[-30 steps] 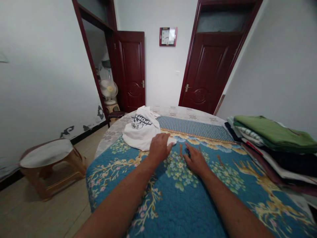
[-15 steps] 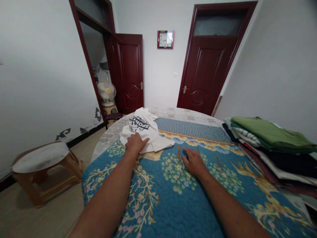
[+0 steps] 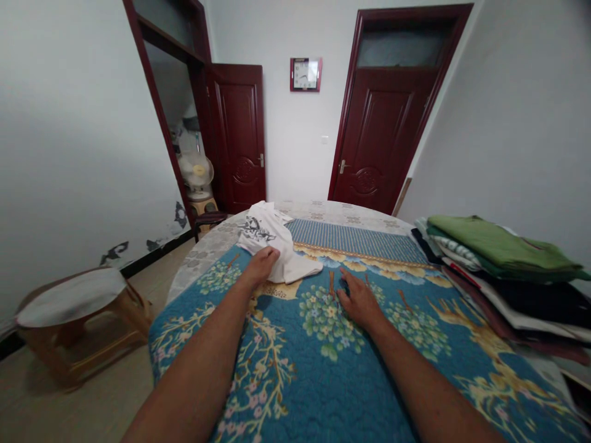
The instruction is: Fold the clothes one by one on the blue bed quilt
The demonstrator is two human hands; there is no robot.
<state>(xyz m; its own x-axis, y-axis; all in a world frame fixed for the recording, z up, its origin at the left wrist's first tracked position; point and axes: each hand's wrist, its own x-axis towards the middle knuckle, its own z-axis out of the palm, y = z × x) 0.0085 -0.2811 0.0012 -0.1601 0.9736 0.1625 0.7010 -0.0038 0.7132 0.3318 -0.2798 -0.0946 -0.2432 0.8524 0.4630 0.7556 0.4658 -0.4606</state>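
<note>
A crumpled white T-shirt point(image 3: 293, 261) with a dark print lies on the far left part of the blue floral quilted cloth point(image 3: 337, 394). My left hand point(image 3: 262, 266) is closed on the near edge of the shirt, its fingers bunched in the fabric. To the right of the shirt, my right hand point(image 3: 359, 300) rests low over the cloth with fingers apart and nothing in them. A small gap separates it from the shirt's right corner.
A stack of folded clothes, topped by a green garment point(image 3: 503, 243), stands at the table's right. A patterned white tablecloth point(image 3: 184, 271) shows at the table's edge. On the floor at left is a stool point(image 3: 74, 301). A fan point(image 3: 197, 172) stands by the open doorway.
My left hand has gone from lying spread on the shirt to gripping its near edge. The shirt's left side has gathered inward and its print is now creased. My right hand is nearly still.
</note>
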